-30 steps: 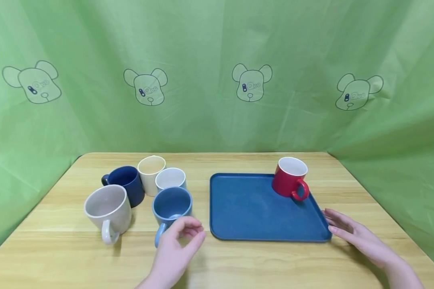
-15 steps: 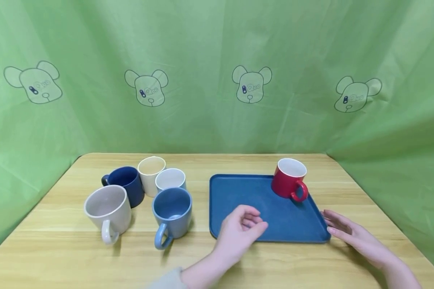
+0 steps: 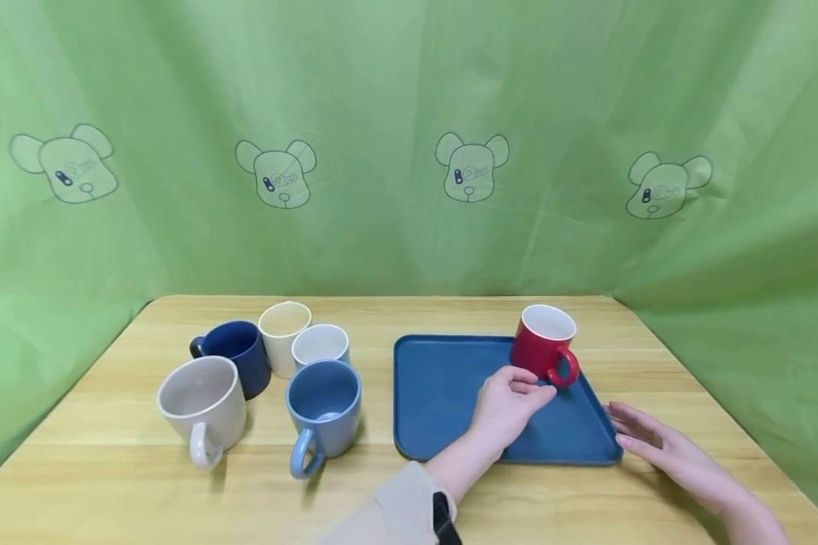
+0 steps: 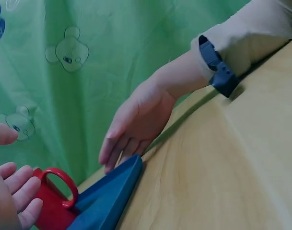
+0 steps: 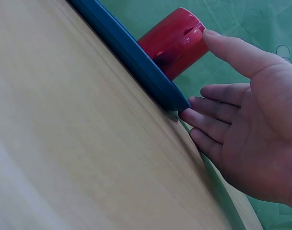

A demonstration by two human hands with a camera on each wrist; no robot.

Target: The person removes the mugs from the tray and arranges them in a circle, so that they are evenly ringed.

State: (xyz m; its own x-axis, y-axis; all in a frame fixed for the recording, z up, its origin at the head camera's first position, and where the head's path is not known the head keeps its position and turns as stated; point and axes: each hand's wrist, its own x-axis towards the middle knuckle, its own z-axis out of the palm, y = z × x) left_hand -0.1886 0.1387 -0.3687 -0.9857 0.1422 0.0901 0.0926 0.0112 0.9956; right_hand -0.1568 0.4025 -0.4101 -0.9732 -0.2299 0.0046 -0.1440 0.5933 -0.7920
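Observation:
A red mug (image 3: pixel 532 356) with a white inside stands at the back right of the dark blue tray (image 3: pixel 443 393), handle toward the front right. My left hand (image 3: pixel 507 405) hovers over the tray just in front of the mug, fingers loosely bent with nothing in them. In the left wrist view its fingers overlap the red mug (image 4: pixel 52 206). At the tray's right edge is my right hand (image 3: pixel 675 450), fingers extended, palm facing the tray. Its fingertips are right at the tray's corner (image 5: pixel 177 98) in the right wrist view.
Left of the tray, several mugs stand close together on the wooden table (image 3: pixel 123 484): a light blue mug (image 3: pixel 337 420), a grey mug (image 3: pixel 225 416), a navy mug (image 3: pixel 254 367), a cream mug (image 3: pixel 279 354) and a white mug (image 3: pixel 322 344). A green curtain (image 3: pixel 382 227) surrounds the table.
My left hand has moved right, from beside the light blue mug across the tray to the red mug. The right hand stays at the tray's edge, and the mugs stand as before.

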